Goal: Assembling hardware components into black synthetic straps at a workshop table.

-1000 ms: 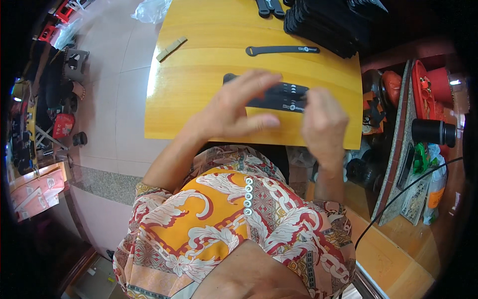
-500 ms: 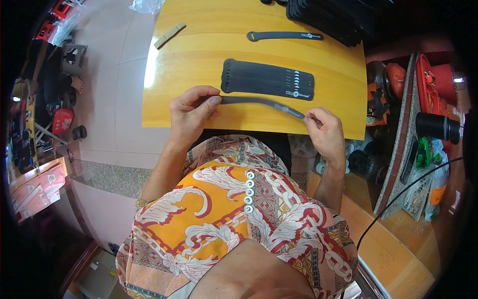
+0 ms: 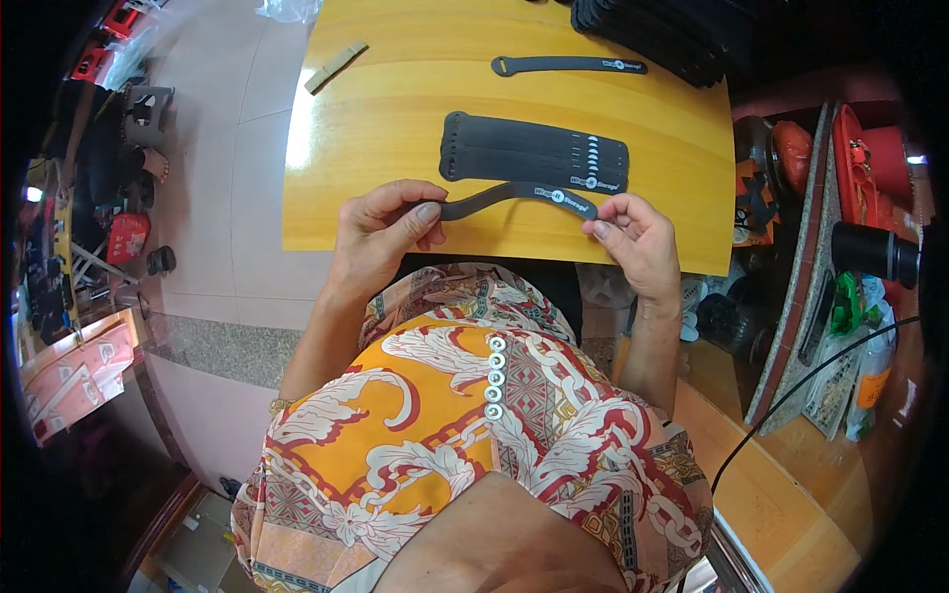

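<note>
A black hook-and-loop cable strap (image 3: 511,194) with white print is stretched between my hands above the table's near edge, bowed upward in the middle. My left hand (image 3: 390,219) pinches its left end between thumb and fingers, which cover that end. At the printed right end, my right hand (image 3: 636,240) grips the tip between thumb and forefinger. Just beyond lies a fanned, overlapping row of similar straps (image 3: 524,150), their slotted ends to the left. Farther off, a single strap (image 3: 568,65) lies flat, its looped end at the left.
The yellow wooden table (image 3: 386,99) carries a large pile of black straps (image 3: 647,40) at its far right corner. A small tan strip (image 3: 337,67) lies near the left edge. Right of the table, a shelf holds a dark cylinder (image 3: 875,254) and packets. A grey stool (image 3: 148,117) stands at left.
The strap's printed face has turned into view and its middle now arches up. My right hand has shifted slightly left and turned, bringing the ends a little closer together.
</note>
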### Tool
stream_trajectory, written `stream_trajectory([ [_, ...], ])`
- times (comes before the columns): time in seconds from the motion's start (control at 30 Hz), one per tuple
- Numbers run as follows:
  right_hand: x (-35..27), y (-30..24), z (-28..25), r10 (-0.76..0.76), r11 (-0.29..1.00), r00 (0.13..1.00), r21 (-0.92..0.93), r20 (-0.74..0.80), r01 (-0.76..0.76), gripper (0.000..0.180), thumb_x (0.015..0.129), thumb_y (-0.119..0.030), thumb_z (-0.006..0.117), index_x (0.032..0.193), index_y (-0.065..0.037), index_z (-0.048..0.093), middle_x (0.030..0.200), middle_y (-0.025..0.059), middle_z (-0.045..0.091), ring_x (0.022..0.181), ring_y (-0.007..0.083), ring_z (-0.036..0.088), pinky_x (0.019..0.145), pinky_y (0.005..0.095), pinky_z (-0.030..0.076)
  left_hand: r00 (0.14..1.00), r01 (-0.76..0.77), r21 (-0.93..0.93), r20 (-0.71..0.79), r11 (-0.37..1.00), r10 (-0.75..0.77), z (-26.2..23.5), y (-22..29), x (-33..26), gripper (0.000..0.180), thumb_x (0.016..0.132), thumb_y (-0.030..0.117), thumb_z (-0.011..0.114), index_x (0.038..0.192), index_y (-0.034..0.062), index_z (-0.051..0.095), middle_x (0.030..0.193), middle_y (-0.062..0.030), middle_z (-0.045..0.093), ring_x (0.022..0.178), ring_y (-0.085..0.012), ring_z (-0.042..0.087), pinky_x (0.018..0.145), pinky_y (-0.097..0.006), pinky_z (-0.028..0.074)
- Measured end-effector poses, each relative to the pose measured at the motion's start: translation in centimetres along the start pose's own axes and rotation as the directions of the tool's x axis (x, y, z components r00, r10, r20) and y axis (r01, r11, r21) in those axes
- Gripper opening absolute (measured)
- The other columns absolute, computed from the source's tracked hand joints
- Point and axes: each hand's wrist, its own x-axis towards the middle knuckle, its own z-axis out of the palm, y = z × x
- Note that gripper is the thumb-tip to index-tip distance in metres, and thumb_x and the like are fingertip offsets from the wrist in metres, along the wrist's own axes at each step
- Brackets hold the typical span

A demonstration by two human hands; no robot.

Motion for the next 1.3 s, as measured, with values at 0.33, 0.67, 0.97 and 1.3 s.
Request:
stream_trajectory([
  [0.33,0.5,1.8,0.4,-0.075,0.996,0.989,-0.066,-0.126,0.068,0.008,0.078,-0.003,0.064,0.078,-0.001,0.056,0.067,-0.0059,0.049,0.061,0.0011,0.042,0.053,0.0171,0.033,0.973,-0.014,-0.024,0.228,1.000,0.019,-0.5,1.5,-1.2,0.017,0.087,-0.002,0.050,0.100,-0.0032,0.060,0.081,-0.0066,0.060,0.069,-0.0098,0.059,0.062,-0.020,0.049],
  [0.67,0.4,0.0,-1.2,-0.178,0.895,0.956,-0.442,-0.233,0.059,0.015,0.080,0.001,0.058,0.094,0.005,0.058,0.080,0.0037,0.058,0.074,0.0086,0.053,0.067,0.0213,0.044,0.985,-0.088,0.424,-0.095,0.901,0.142,0.2,-1.5,1.9,0.014,0.080,-0.005,0.056,0.093,-0.0028,0.061,0.080,-0.0056,0.061,0.071,-0.0098,0.057,0.063,-0.021,0.045],
  [0.97,2.3,1.1,-1.4,-0.173,0.887,0.943,-0.461,-0.285,0.024,0.010,0.079,-0.001,0.060,0.088,0.005,0.060,0.071,0.0008,0.057,0.065,0.0057,0.050,0.060,0.0199,0.042,0.965,0.059,0.681,-0.225,0.730,0.132,1.0,-1.6,3.9,0.013,0.073,0.003,0.065,0.084,-0.0030,0.061,0.070,-0.0071,0.062,0.063,-0.0095,0.057,0.059,-0.024,0.047],
  [1.3,2.6,1.4,-1.5,-0.128,0.892,0.937,-0.450,-0.324,-0.034,0.010,0.078,-0.002,0.059,0.085,0.005,0.060,0.069,-0.0017,0.055,0.060,0.0031,0.046,0.054,0.0191,0.039,0.966,0.082,0.749,-0.222,0.657,0.132,1.4,-1.1,4.2,0.013,0.072,0.003,0.065,0.083,-0.0024,0.061,0.069,-0.0100,0.064,0.062,-0.0121,0.060,0.059,-0.026,0.048],
])
